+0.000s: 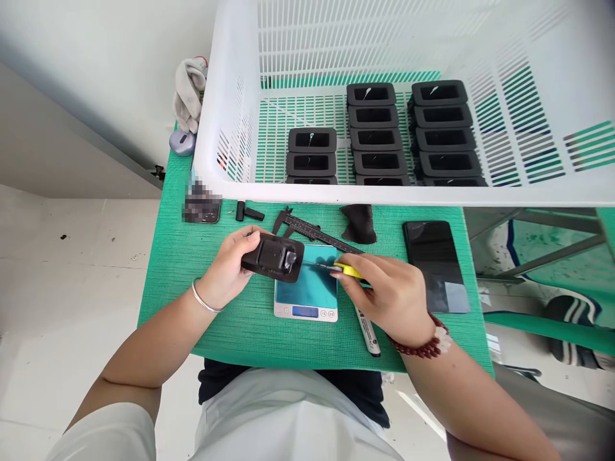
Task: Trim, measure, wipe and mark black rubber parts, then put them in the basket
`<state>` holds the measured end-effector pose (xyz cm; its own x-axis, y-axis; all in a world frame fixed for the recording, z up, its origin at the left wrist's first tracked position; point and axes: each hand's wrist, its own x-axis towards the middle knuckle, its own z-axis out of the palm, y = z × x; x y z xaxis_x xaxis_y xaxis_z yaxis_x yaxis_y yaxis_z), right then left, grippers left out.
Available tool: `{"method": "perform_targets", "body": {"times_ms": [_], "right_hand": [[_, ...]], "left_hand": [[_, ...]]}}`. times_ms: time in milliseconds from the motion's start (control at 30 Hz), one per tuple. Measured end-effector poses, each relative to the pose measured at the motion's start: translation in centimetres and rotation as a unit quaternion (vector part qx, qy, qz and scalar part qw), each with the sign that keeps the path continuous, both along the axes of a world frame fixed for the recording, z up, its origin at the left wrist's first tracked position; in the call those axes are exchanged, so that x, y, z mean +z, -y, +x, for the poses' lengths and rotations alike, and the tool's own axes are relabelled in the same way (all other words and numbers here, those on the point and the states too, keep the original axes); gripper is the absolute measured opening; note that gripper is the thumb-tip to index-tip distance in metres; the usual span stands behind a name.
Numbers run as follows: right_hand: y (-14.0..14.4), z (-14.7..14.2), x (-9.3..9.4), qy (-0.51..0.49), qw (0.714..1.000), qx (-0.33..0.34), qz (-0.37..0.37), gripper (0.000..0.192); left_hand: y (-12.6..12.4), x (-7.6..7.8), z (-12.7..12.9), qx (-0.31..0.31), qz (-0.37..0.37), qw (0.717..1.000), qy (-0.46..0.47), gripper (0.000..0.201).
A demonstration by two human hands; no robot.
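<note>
My left hand (235, 259) is closed round one end of a black moulded part (273, 256), a rounded rectangular piece with a raised block and a shiny, rough spot near its right end. In my right hand (389, 291) is a yellow-handled utility knife (348, 269), its thin blade pointing left towards the part, with a small gap between them. Both are above a small digital scale (307, 291) with a shiny, bluish reflecting plate. A black caliper (312, 229) lies just behind the scale. Beside my right hand is a white marker pen (368, 333).
A large white plastic basket (336, 193) at the back holds several black frame-like parts (375, 117) in stacked rows. On the green mat (230, 339) lie a dark phone-like slab (435, 256), a crumpled dark piece (359, 224) and small black pieces (250, 212). A glove (188, 93) rests at the back left.
</note>
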<state>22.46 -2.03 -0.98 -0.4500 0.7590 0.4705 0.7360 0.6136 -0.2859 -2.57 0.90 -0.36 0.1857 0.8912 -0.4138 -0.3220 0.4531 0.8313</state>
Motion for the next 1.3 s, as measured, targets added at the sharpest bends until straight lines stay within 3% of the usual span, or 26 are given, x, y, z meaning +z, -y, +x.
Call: {"method": "perform_targets", "body": {"times_ms": [167,333,467,633,767,933,1067,1233,1300], "right_hand": [[-0.06,0.01,0.16,-0.022,0.998,0.046,-0.021,0.010],[-0.09,0.17,0.06,-0.026,0.999,0.015,-0.023,0.008],[-0.01,0.20,0.05,-0.030,0.996,0.077,-0.042,0.013],[-0.15,0.26,0.19,-0.031,0.999,0.011,-0.019,0.008],[-0.13,0.19,0.22,-0.043,0.996,0.079,-0.028,0.011],[-0.15,0.30,0.14,-0.039,0.999,0.016,-0.020,0.008],[-0.08,0.19,0.14,-0.046,0.995,0.084,-0.031,0.011],[-0.02,0.03,0.09,-0.047,0.999,0.023,-0.010,0.008],[-0.01,-0.02,0.06,-0.053,0.997,0.048,-0.015,0.008]], "left_hand": [[0.03,-0.02,-0.04,-0.013,0.002,1.000,0.010,0.034],[0.05,-0.08,-0.10,-0.027,0.007,1.000,0.012,0.037],[0.02,-0.01,-0.10,-0.031,0.007,0.999,0.011,0.037],[0.05,0.17,-0.02,-0.043,0.018,0.999,0.021,0.040],[0.10,0.23,-0.01,-0.046,0.008,0.999,0.011,0.040],[0.08,0.18,-0.19,-0.040,0.019,0.999,0.025,0.040],[0.08,0.27,-0.32,-0.050,0.021,0.998,0.013,0.041],[0.11,0.45,-0.32,-0.064,0.019,0.998,-0.005,0.042],[0.14,0.43,-0.28,-0.075,0.012,0.997,-0.008,0.041]]}}
